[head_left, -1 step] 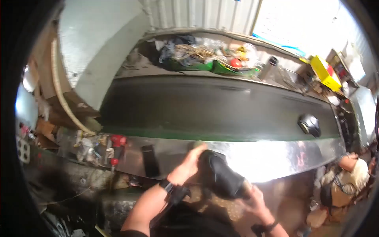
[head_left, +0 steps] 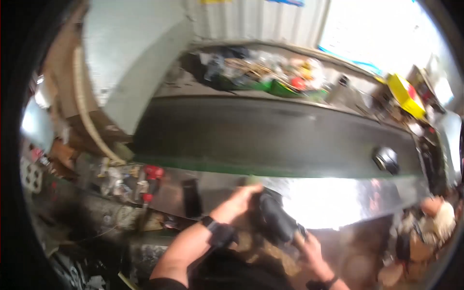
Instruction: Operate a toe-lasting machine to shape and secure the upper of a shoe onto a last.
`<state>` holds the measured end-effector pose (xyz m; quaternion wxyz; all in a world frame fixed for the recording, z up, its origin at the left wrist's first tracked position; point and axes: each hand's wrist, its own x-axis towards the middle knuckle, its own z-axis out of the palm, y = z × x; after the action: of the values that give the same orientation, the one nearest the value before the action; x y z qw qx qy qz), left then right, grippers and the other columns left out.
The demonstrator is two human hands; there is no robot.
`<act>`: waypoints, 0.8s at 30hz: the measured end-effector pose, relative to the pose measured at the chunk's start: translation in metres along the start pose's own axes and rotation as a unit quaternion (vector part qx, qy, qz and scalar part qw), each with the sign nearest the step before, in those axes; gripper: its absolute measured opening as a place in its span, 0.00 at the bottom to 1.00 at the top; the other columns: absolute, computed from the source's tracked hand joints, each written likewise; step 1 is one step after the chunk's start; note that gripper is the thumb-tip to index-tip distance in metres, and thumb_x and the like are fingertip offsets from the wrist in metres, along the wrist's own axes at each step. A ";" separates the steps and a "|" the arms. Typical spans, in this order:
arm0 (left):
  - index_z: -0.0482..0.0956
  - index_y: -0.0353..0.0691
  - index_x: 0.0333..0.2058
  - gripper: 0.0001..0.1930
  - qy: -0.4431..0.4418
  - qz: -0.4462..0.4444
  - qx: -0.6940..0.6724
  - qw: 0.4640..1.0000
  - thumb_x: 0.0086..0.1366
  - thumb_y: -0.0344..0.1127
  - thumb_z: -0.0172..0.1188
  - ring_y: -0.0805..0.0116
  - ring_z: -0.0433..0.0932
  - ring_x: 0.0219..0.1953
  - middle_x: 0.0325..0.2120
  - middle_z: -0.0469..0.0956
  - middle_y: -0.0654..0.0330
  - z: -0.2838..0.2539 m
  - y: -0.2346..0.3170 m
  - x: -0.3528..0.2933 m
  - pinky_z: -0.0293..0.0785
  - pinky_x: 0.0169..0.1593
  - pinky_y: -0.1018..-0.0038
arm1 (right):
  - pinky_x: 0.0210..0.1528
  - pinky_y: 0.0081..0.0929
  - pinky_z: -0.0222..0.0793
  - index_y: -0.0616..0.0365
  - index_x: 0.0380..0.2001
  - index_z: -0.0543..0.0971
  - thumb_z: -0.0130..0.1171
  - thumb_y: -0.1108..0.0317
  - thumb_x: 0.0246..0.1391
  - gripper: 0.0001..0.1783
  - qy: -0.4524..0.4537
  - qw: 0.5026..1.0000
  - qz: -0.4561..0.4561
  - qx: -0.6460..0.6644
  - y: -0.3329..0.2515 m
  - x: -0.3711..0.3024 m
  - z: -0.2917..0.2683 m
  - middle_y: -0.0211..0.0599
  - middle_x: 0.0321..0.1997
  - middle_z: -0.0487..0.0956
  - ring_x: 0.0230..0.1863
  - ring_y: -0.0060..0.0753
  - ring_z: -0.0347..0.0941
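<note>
- Black shoe-like piece [head_left: 278,217] is up in front of the body, between the two hands, at the near edge of the worktop [head_left: 396,191]; its lower end points toward the right hand. It looks narrower than an instant ago, as if turned slightly, though blur leaves this unsure.
- Right hand [head_left: 309,249], with a dark wristband [head_left: 323,284], has its fingers clamped on the piece's lower end, as in the earlier picture.
- Left hand [head_left: 241,198], with a dark band [head_left: 220,234] at the wrist, lies at the upper end. Its fingers reach along that end; I cannot tell whether they are clamped or only resting there.
- Judging by this, the piece is still being handled or turned, with no release.
- On the metal worktop, a dark flat slab [head_left: 192,198] lies left of the hands, and a red tool-like object [head_left: 153,173] farther left; neither is touched.
- Beyond runs a wide dark belt [head_left: 270,130]; another black piece [head_left: 385,159] sits near its right end, well apart from the hands.
- Farther back are bagged clutter [head_left: 251,70], a yellow box [head_left: 405,95] and a ribbed wall [head_left: 258,29]. This whole background has slid rightward in view, which suggests head movement rather than rearranged things.
</note>
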<state>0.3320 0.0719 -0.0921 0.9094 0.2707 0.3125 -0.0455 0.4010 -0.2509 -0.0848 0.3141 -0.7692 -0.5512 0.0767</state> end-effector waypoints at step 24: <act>0.75 0.39 0.54 0.30 0.350 0.175 0.522 0.758 0.57 0.50 0.67 0.49 0.76 0.53 0.48 0.79 0.46 0.012 -0.067 0.049 0.70 0.57 0.56 | 0.71 0.38 0.54 0.64 0.73 0.49 0.70 0.76 0.44 0.56 -0.016 0.940 0.087 0.328 0.044 -0.021 0.053 0.58 0.72 0.60 0.70 0.47 0.59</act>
<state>0.3609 0.0132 -0.1446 0.4460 0.7508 0.4840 0.0564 0.4036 -0.2567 -0.1563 0.5324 -0.6672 -0.4310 0.2927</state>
